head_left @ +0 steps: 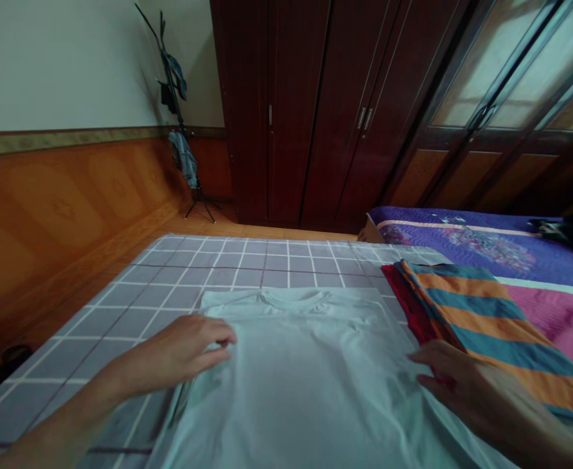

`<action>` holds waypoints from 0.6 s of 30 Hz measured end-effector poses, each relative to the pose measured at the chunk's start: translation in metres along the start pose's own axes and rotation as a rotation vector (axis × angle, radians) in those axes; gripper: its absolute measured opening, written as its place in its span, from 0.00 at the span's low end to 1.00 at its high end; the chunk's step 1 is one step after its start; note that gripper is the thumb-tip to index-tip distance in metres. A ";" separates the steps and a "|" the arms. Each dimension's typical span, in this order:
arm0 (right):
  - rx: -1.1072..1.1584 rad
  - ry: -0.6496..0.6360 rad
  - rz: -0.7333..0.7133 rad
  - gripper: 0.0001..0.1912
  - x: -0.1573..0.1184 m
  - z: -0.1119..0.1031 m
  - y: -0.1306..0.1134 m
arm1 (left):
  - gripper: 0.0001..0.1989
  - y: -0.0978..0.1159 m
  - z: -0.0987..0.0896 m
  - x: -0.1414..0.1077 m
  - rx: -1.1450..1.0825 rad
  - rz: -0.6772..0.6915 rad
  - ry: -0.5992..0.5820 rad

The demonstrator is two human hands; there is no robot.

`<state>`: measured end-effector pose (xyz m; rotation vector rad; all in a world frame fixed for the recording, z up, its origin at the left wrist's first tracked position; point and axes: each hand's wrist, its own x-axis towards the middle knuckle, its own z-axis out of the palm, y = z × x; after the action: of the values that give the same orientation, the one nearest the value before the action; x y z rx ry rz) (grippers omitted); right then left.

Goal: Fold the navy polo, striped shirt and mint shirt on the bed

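Observation:
A white shirt (296, 378) lies spread on the grey checked cloth (169, 280), its neckline toward the far side. My left hand (193, 345) hovers at the shirt's left edge, thumb and fingers apart, holding nothing. Over the right edge is my right hand (457, 378), its thumb and index finger apart and nothing between them. Beside the shirt on the right lie a folded orange and blue striped cloth (501, 319) and a red cloth (406, 299) partly beneath it.
A purple and pink bed cover (482, 247) is at the right. Dark red wardrobes (306, 117) stand across the back. A coat stand (174, 98) with hanging clothes is in the back left corner, by an orange-panelled wall (62, 215).

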<state>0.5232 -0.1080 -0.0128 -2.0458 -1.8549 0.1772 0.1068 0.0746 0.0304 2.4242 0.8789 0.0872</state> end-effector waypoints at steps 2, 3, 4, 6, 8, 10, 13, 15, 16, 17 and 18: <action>-0.064 -0.063 -0.206 0.12 0.036 0.009 -0.034 | 0.11 0.006 -0.004 0.041 0.135 0.013 0.077; -0.078 -0.069 -0.297 0.12 0.051 0.017 -0.054 | 0.11 0.006 -0.002 0.059 0.182 -0.008 0.114; -0.097 -0.060 -0.369 0.12 0.063 0.026 -0.074 | 0.10 0.005 0.003 0.076 0.216 -0.028 0.159; -0.098 -0.083 -0.512 0.12 0.079 0.045 -0.113 | 0.09 -0.001 0.014 0.103 0.242 -0.079 0.245; -0.076 -0.120 -0.585 0.14 0.085 0.062 -0.143 | 0.08 -0.008 0.026 0.120 0.237 -0.120 0.309; -0.074 -0.177 -0.608 0.18 0.085 0.073 -0.160 | 0.08 -0.016 0.035 0.130 0.216 -0.149 0.341; -0.116 -0.211 -0.585 0.25 0.085 0.083 -0.157 | 0.08 -0.027 0.045 0.134 0.161 -0.156 0.363; -0.148 -0.195 -0.549 0.27 0.087 0.086 -0.141 | 0.07 -0.034 0.049 0.134 0.121 -0.139 0.371; -0.157 -0.183 -0.527 0.26 0.088 0.087 -0.132 | 0.07 -0.037 0.049 0.135 0.103 -0.130 0.375; -0.159 -0.170 -0.502 0.26 0.090 0.089 -0.122 | 0.07 -0.040 0.050 0.136 0.088 -0.124 0.378; -0.154 -0.154 -0.476 0.25 0.092 0.090 -0.113 | 0.06 -0.043 0.050 0.137 0.077 -0.119 0.382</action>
<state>0.3986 0.0062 -0.0419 -1.6538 -2.4576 0.0665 0.2015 0.1611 -0.0509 2.4607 1.2109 0.4930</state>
